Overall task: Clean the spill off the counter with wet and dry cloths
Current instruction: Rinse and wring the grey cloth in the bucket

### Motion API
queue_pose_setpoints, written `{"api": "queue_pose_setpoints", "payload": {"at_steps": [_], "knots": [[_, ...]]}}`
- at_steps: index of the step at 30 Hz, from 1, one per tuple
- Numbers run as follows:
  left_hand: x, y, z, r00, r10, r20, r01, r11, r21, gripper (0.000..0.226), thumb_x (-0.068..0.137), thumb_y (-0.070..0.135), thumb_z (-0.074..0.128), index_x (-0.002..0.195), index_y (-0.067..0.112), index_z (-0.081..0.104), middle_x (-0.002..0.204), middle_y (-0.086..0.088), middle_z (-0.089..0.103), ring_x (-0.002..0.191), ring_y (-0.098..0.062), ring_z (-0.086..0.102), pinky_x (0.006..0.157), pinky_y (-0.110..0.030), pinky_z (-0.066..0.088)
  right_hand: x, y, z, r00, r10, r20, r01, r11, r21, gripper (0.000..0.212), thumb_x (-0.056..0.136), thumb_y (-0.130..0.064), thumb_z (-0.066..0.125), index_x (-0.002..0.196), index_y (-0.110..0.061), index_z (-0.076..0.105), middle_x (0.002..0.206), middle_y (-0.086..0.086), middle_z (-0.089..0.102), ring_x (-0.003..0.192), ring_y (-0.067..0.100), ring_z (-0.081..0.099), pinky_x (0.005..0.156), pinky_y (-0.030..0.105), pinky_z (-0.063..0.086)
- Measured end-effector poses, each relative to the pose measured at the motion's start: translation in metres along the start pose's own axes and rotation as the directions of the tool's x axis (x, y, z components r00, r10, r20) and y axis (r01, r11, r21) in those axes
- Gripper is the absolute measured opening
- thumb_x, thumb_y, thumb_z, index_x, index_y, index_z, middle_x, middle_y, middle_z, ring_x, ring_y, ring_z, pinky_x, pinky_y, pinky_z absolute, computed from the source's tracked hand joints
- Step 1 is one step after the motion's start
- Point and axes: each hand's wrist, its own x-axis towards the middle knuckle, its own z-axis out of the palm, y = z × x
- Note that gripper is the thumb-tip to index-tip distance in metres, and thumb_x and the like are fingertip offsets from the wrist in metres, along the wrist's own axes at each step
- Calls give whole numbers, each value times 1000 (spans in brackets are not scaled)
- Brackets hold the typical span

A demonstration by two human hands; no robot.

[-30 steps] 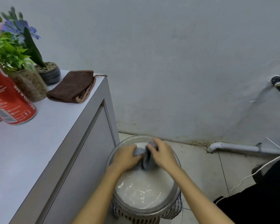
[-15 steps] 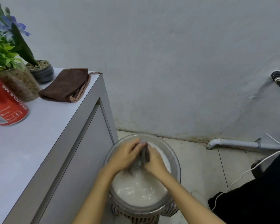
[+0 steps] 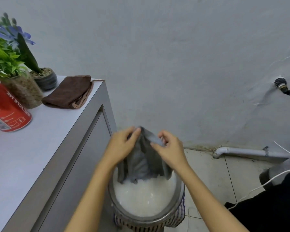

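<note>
A pale grey desk (image 3: 31, 148) with a white top runs down the left side, its corner reaching toward a plain grey-white wall (image 3: 157, 56). On the far end of the desk top a folded brown cloth (image 3: 68, 92) lies flat near the corner, just beside a small dark pot (image 3: 46, 79) with a green leaf in it. Next to that stands a clear pot of green plants (image 3: 18, 84) with blue flowers above, and a red can (image 3: 6, 111) tilts at the left edge of view. The floor (image 3: 208, 178) is pale tile, stained dark along the foot of the wall, where a white pipe (image 3: 241, 152) runs low. A fitting (image 3: 283, 86) sticks out of the wall at the right, and a white cable (image 3: 258, 186) crosses a dark shape at the lower right. Beside the desk a metal bowl (image 3: 179, 198) of cloudy water sits on a striped stand (image 3: 147, 226). Over it, the left hand (image 3: 122, 146) and the right hand (image 3: 170, 149) hold a wet grey cloth (image 3: 144, 161) up by its top edge, each grip pinched shut on the fabric, the two apart from each other. The lower edge of the grey cloth hangs down to the water.
</note>
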Motion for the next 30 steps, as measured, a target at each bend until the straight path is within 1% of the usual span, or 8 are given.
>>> {"api": "queue_pose_setpoints", "payload": {"at_steps": [5,8,12,15,17,19,23,30], "knots": [[-44,-74,85,862,-301,408,165,927,337,25,99,34,36,104,16,52,117,-13,58,109,-30,53,88,-36,41,-23,64,53,942,225,250,-118,917,-380,8,91,-30,49,90,-23,54,76,-6,58,85,21,55,81,34,41],[-71,-85,106,785,-387,484,71,832,550,42,96,21,37,138,16,35,140,-10,41,126,-29,41,102,-37,32,-32,96,77,840,355,410,-174,893,-415,23,88,-9,47,108,-13,58,111,12,65,106,26,59,86,29,43],[-74,-87,103,769,-369,522,24,833,553,43,97,18,36,139,14,38,138,-11,47,125,-27,46,103,-34,35,-31,110,88,819,413,398,-179,844,-506,34,90,-12,48,122,-4,53,124,16,58,116,28,54,95,30,42],[-63,-77,83,866,-306,395,251,950,185,30,100,22,40,123,11,55,119,-12,63,105,-21,58,94,-31,42,-27,98,83,830,392,398,-227,887,-401,30,94,-24,50,119,-8,55,116,15,61,110,28,57,94,32,43],[-50,-58,63,954,-221,202,220,975,29,21,99,27,42,98,17,60,93,-8,67,87,-20,61,74,-28,39,-22,79,73,903,292,315,-197,933,-301,15,96,-26,45,86,-17,52,88,11,59,87,24,56,79,35,42],[-36,-31,39,992,-112,52,117,989,-92,23,98,31,44,76,27,50,65,6,55,64,-5,52,62,-26,35,-15,49,58,962,187,198,-154,974,-167,27,98,-24,44,71,-21,39,70,2,49,71,19,48,67,34,37],[-15,39,-18,981,75,-180,-119,962,-246,33,97,29,47,66,21,40,56,8,35,51,-3,33,50,-19,28,-3,-37,18,997,-64,44,59,993,104,25,97,-31,45,76,-17,46,59,-7,42,51,2,37,50,15,33],[-6,66,-56,949,140,-282,-203,957,-208,46,96,36,49,67,2,40,58,-11,32,54,-10,31,50,-24,25,0,-80,-19,971,-221,-92,234,956,174,20,97,-32,47,92,-16,57,70,5,57,58,21,51,52,25,40]]}}
